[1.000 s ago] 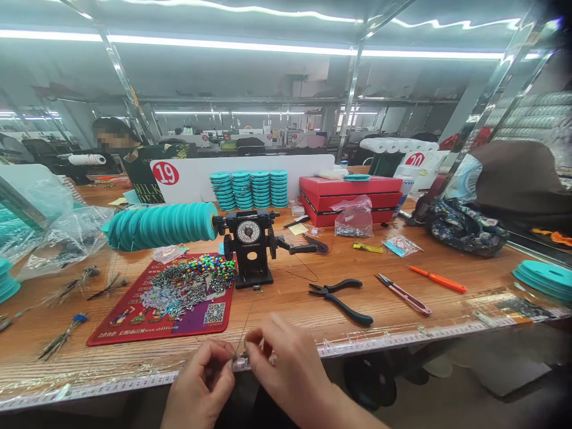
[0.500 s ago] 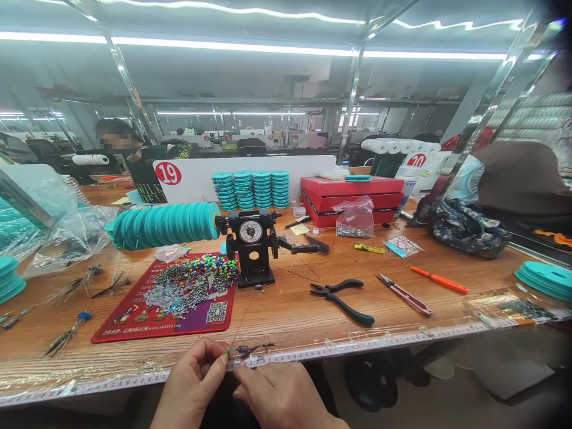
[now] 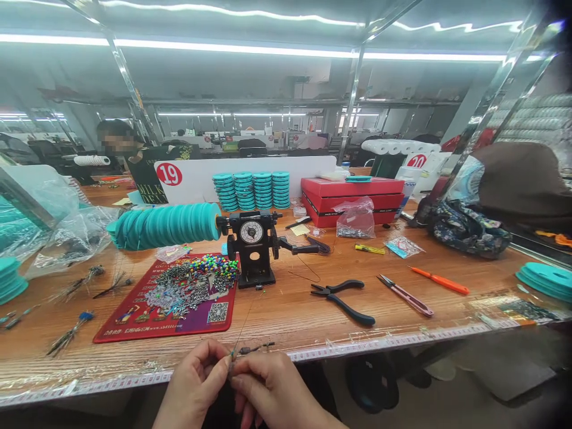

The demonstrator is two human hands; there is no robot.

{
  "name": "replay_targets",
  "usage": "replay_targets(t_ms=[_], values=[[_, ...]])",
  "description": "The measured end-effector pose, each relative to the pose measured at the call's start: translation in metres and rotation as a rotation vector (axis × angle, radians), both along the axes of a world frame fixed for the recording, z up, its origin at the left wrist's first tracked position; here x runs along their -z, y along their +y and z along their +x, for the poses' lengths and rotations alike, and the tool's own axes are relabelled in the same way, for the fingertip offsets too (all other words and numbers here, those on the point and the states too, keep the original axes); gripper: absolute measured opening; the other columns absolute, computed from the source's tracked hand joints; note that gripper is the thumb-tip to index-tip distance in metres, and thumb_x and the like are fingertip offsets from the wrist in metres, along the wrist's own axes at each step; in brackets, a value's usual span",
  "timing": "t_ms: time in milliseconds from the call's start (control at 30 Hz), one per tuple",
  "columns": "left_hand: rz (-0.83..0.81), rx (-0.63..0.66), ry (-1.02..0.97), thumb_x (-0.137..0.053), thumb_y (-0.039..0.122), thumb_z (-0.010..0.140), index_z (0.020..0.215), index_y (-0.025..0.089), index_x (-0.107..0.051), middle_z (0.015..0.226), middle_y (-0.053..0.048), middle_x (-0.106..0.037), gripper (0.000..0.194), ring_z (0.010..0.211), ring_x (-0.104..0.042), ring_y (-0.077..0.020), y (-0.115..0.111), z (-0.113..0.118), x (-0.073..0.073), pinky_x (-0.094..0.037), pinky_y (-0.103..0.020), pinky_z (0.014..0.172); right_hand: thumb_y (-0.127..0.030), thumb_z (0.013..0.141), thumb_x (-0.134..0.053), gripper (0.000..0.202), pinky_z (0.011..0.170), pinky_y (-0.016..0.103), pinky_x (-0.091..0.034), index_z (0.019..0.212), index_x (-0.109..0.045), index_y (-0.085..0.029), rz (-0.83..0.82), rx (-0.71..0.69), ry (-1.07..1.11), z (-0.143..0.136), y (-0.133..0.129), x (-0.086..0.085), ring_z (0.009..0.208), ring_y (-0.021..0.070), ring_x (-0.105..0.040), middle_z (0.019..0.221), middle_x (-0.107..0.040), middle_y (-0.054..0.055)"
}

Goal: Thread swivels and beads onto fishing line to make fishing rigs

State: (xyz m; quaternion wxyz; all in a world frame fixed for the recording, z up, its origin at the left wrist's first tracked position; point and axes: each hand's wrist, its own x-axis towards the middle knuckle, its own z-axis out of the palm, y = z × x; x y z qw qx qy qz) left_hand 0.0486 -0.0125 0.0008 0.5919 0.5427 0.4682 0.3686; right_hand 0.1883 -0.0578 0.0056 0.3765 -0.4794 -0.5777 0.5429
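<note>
at bench edge (image 3: 384, 343), left hand (image 3: 195, 378) pinching line (image 3: 242, 326), grip of right hand (image 3: 274, 381) unclear; beyond: red mat (image 3: 127, 301), crank machine (image 3: 254, 268), pliers (image 3: 329, 291).

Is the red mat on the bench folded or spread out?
Spread out: the red mat lies flat, its printed QR code facing up and colored beads on it.
</note>
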Motion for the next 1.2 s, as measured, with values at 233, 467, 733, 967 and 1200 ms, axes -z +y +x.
replay_targets(t_ms=[233, 467, 733, 967, 1200], values=[[0.052, 0.090, 0.051, -0.062, 0.035, 0.069, 0.066, 0.018, -0.057, 0.065, 0.000, -0.059, 0.018, 0.064, -0.056, -0.0163, -0.003, -0.004, -0.004, -0.045, -0.027, 0.063, -0.015, 0.082, -0.039, 0.021, 0.044, 0.010, -0.034, 0.063, -0.049, -0.016, 0.193, -0.016, -0.146, 0.011, -0.005, 0.001, 0.043, 0.0031, -0.048, 0.054, -0.047, -0.006], [-0.022, 0.059, 0.033, -0.060, 0.037, 0.071, 0.072, 0.019, -0.055, 0.070, 0.000, -0.060, 0.019, 0.071, -0.056, -0.0180, -0.011, -0.004, -0.016, -0.043, -0.029, 0.070, -0.015, 0.082, -0.042, 0.022, 0.053, 0.012, -0.037, 0.063, -0.051, -0.017, 0.324, 0.018, -0.304, 0.014, -0.005, -0.003, 0.045, 0.0042, -0.048, 0.051, -0.047, -0.006], [-0.024, 0.048, 0.035, -0.059, 0.037, 0.071, 0.073, 0.020, -0.054, 0.071, 0.002, -0.058, 0.018, 0.073, -0.052, -0.0170, -0.012, -0.001, -0.020, -0.041, -0.026, 0.070, -0.017, 0.081, -0.047, 0.016, 0.054, 0.015, -0.037, 0.070, -0.058, -0.017, 0.569, 0.087, -0.498, 0.015, -0.004, -0.004, 0.058, 0.0097, -0.053, 0.060, -0.058, -0.002], [-0.107, 0.028, 0.077, -0.058, 0.039, 0.072, 0.073, 0.020, -0.054, 0.063, 0.005, -0.052, 0.019, 0.054, -0.039, -0.0102, -0.016, 0.000, -0.024, -0.035, -0.019, 0.050, -0.017, 0.081, -0.047, 0.014, 0.055, 0.017, -0.037, 0.072, -0.058, -0.016, 0.618, 0.082, -0.635, 0.017, -0.004, -0.004, 0.060, 0.0115, -0.057, 0.065, -0.062, 0.000], [-0.181, -0.003, 0.016, -0.063, 0.041, 0.067, 0.071, 0.020, -0.056, 0.059, 0.005, -0.050, 0.022, 0.049, -0.038, -0.0081, -0.017, 0.001, -0.022, -0.034, -0.017, 0.046, -0.018, 0.083, -0.045, 0.015, 0.057, 0.018, -0.039, 0.077, -0.059, -0.018, 0.667, 0.067, -0.688, 0.016, -0.004, 0.000, 0.064, 0.0131, -0.059, 0.070, -0.064, 0.000]])
